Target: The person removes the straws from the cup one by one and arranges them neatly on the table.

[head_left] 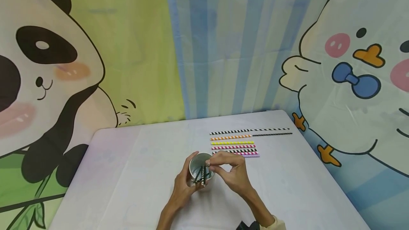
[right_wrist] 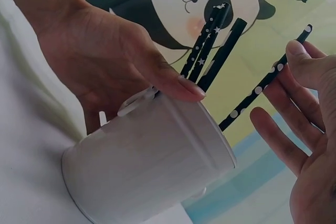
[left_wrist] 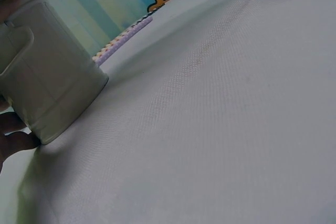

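My left hand [head_left: 182,189] grips a small white bucket [right_wrist: 142,161] with a looped ear on its side; in the right wrist view the thumb lies over the rim. Several black patterned paper straws [right_wrist: 202,45], with stars, dots and larger marks, lean out of the bucket beside that thumb. Between thumb and forefinger, my right hand [head_left: 231,171] pinches the upper end of a black straw with white dots [right_wrist: 257,90]. The lower end of this straw passes behind the bucket's rim, so its tip is hidden. The left wrist view shows the bucket's base at the tabletop.
Beyond the bucket, paper straws lie side by side in a row: black-and-white striped [head_left: 229,132], orange striped [head_left: 230,137], yellow [head_left: 232,143], red striped [head_left: 233,147] and others. A black dotted straw [head_left: 272,134] lies farther right. Cartoon-printed cloth [head_left: 220,45] hangs behind the white table [head_left: 127,180].
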`<state>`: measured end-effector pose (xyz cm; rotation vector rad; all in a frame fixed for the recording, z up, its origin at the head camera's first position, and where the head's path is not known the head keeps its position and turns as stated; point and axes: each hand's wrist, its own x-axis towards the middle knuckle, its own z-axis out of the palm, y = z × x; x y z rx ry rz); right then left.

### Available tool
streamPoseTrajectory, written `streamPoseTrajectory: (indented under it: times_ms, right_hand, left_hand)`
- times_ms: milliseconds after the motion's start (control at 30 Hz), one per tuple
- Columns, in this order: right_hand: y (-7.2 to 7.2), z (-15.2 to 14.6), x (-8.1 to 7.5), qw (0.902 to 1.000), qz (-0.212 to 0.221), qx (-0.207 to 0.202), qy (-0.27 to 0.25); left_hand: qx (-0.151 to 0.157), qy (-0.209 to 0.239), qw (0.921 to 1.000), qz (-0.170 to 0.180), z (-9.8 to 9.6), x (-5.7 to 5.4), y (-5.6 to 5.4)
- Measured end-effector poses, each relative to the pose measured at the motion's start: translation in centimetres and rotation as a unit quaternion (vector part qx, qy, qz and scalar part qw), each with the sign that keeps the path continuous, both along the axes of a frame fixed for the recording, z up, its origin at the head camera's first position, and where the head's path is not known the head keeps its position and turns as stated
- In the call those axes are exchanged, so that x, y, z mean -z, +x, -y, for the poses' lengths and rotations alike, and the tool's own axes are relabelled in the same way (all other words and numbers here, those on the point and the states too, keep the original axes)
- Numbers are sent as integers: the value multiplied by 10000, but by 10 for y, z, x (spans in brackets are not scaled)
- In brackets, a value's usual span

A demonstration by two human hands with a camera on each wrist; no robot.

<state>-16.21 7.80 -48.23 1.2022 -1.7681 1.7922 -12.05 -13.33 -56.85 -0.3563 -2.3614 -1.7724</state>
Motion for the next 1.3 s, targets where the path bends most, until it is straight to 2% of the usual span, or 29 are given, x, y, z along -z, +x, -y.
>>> streamPoseTrajectory:
  times_ms: [600,867,1300]
  right_hand:
    - [0,4,-6,9998,146,36,-120]
    - [-2,6,-12,9998,-72,55,-181]
    - [-8,2,-28,9980,-292,-161,-538]
  left_hand:
    - [64,-127,9997,-196,1,3,0]
    - [45,-48,9999,-79,0,0,1]
    - [-57,-133,9999,-32,0,-1,0]
